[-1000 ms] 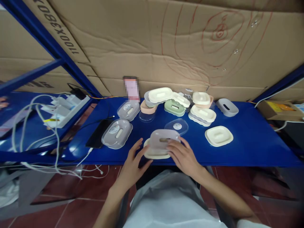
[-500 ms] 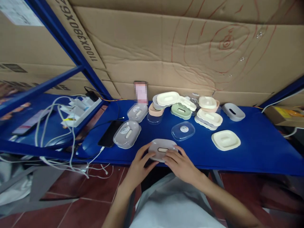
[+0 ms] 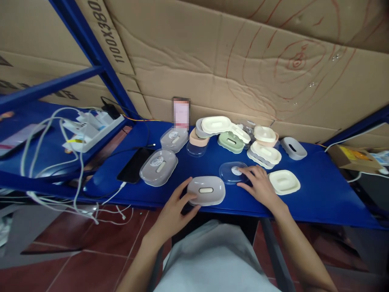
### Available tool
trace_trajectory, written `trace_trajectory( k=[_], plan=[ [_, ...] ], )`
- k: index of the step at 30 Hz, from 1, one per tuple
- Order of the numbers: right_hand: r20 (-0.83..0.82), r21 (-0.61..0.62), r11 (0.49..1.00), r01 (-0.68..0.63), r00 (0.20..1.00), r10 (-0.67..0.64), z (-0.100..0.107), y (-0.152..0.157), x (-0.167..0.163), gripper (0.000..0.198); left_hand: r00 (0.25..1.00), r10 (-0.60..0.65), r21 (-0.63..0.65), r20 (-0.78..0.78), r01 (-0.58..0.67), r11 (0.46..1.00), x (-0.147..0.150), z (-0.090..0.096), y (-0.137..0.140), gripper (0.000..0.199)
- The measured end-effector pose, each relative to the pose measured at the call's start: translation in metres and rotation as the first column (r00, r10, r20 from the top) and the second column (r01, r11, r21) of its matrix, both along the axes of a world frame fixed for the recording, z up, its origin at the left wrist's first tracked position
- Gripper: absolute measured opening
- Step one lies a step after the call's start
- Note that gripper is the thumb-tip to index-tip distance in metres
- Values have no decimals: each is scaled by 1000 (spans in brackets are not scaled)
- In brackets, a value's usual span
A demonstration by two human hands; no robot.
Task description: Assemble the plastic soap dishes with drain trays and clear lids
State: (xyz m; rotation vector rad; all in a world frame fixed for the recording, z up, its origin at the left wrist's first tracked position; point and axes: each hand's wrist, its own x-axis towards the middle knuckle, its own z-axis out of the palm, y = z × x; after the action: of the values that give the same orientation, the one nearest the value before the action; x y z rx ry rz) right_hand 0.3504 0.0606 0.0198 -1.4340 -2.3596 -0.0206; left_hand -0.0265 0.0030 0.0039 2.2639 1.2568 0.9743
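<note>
A grey soap dish (image 3: 215,196) with a cream strip in its central slot lies near the table's front edge. My left hand (image 3: 179,205) grips its left end between thumb and fingers. To its upper right lies a clear plastic lid (image 3: 228,173) with a round white label. My right hand (image 3: 259,184) is over the lid's right end, thumb and fingers apart, fingertips at the label; whether they press on it I cannot tell. Right of that hand rests a cream oval tray (image 3: 285,182). Two lidded grey soap dishes (image 3: 158,168) stand to the left.
Behind are stacked cream, peach and grey pieces (image 3: 264,152), a green dish (image 3: 231,142) and a grey shell (image 3: 294,148). A black phone (image 3: 135,165) and a power strip with cables (image 3: 94,132) lie left. Cardboard (image 3: 194,61) walls the back; a small box (image 3: 354,160) stands right.
My right hand has left the grey soap dish and moved right to the clear lid. My left hand keeps its hold on the dish. The view has shifted slightly.
</note>
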Motion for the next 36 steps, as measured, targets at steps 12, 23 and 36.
trace_trajectory(
  k=[12,23,36],
  plan=[
    [-197,-73,990,-124,975,108,22,38,4,41,999,2,-171,-50,-11,985,29,13,43,81],
    [-114,88,950,-299,945,307,8,-24,-74,51,1000,9,-153,12,-7,988,27,5,40,81],
    [-180,104,972,-212,957,228,-11,-33,-81,85,996,84,8,30,-85,996,30,5,34,76]
  ],
)
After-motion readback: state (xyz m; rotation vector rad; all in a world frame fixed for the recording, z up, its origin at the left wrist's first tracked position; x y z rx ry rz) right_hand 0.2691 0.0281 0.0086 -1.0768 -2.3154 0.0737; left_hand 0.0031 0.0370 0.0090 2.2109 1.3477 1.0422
